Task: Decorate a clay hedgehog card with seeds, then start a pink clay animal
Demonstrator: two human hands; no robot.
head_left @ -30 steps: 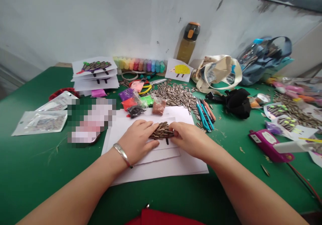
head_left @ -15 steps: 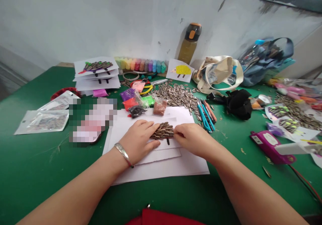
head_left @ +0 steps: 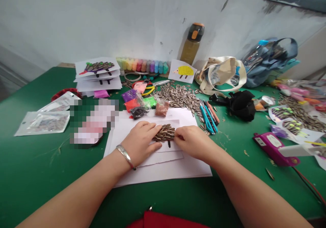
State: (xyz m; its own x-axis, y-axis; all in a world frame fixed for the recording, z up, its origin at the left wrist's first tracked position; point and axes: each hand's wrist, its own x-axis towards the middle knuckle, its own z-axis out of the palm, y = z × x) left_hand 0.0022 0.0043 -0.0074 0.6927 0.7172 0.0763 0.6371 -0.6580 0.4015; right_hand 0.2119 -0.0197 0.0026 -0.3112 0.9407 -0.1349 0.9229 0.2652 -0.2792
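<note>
A patch of striped sunflower seeds, shaped like a hedgehog's back, is stuck on a white sheet in front of me. My left hand, with a silver bracelet on the wrist, lies flat on the paper and touches the patch's left edge. My right hand is curled at the patch's right edge, its fingertips pinched against the seeds. Whether a loose seed is between the fingers is hidden.
A heap of loose seeds lies behind the sheet, with small clay bags, pens, finished seed pictures, a bottle, bags and a purple glue gun on the green table.
My right hand has edged slightly left against the seed patch. The left hand has stayed in place.
</note>
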